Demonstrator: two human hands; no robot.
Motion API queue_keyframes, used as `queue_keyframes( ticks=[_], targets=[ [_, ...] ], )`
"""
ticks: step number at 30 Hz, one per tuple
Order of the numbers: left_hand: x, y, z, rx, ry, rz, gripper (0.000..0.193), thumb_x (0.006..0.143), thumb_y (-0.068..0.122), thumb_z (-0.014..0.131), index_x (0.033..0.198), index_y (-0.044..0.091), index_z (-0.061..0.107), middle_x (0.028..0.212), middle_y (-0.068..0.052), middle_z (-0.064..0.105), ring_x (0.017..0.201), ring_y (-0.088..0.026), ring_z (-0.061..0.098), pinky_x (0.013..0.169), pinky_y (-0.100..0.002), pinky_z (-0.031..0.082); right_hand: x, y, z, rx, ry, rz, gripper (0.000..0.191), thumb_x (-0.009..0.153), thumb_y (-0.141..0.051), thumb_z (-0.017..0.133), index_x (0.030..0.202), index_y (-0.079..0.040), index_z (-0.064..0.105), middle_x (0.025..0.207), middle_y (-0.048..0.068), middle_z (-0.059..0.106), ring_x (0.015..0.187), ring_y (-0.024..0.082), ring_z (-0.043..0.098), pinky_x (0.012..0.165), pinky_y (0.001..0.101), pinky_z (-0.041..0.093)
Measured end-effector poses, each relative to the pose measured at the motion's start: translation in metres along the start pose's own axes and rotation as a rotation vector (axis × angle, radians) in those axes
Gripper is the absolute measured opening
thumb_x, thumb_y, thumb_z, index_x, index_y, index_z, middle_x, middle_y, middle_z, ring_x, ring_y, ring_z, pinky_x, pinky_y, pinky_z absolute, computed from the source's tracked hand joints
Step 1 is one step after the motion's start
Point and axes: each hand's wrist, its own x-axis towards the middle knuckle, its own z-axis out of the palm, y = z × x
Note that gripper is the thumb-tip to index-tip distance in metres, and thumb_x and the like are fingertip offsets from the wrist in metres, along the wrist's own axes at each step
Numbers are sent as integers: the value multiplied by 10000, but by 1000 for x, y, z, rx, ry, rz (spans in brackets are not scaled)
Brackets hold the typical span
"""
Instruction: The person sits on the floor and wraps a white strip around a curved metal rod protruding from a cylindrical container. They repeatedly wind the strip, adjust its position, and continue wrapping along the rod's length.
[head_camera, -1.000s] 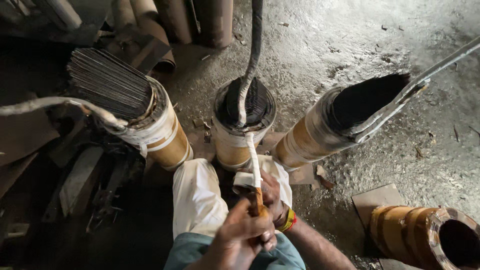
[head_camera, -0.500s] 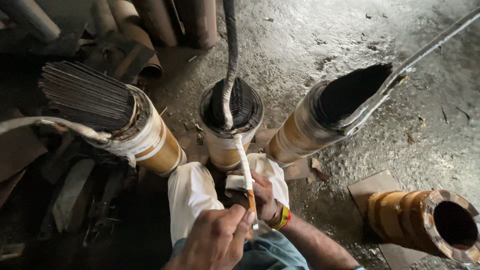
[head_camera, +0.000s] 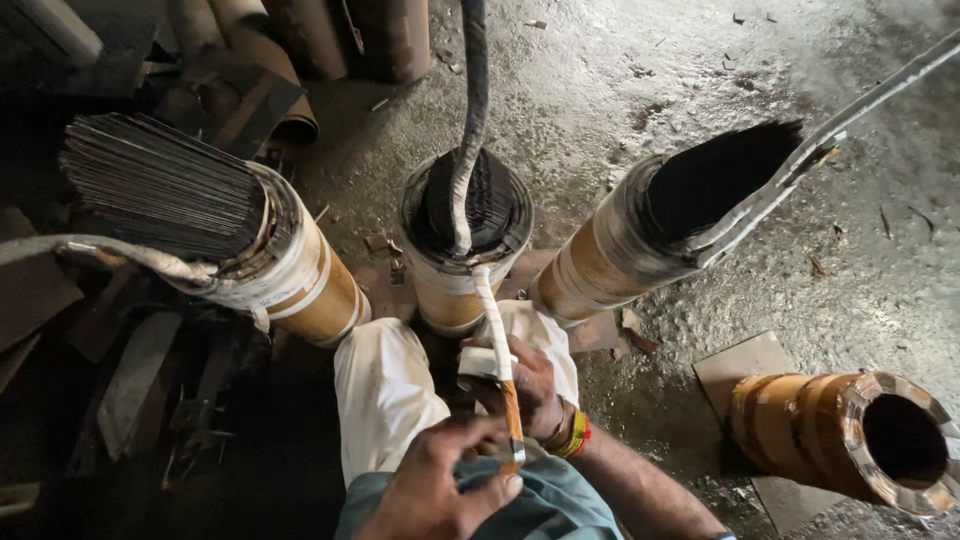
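Fingers of both hands — left hand (head_camera: 435, 490), right hand (head_camera: 525, 385) — pinch a copper strip (head_camera: 512, 415), half-wrapped in white tape

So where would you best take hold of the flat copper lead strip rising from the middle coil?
Probably on the bare copper end of the flat copper lead strip, below its white tape wrap. Pinch its two broad faces from the sides; it runs nearly straight toward the person. The left hand and right hand are already there.

No packages, labels, signs or screens anywhere down here that I can see, only bare wrapped coils and scraps lying about on the gritty floor
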Motion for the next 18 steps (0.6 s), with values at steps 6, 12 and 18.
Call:
queue_keyframes(
  ticks=[6,12,18],
  targets=[
    [16,21,6,-108,170,-231,366,828,304,817,983,3,677,727,-53,697,662,-109,655,596,-269,537,-6,0,-6,66,-71,53,462,891,-275,751,1275,-31,671,1289,201,675,1110,351,728,928,418,605],
    [24,1,11,-663,129,-385,234,954,180,717,922,-52,712,697,-88,677,594,-159,619,536,-309,509,-8,5,-8,61,-85,42,472,931,-345,746,1270,-25,671,1308,209,672,1107,344,742,911,410,616],
    [17,-29,20,-1058,26,-446,206,970,161,676,1072,-18,685,799,-108,674,664,-199,647,588,-339,529,-10,7,-8,183,-107,84,474,965,-355,741,1296,-24,670,1365,218,642,1139,332,741,923,399,637]
  ],
)
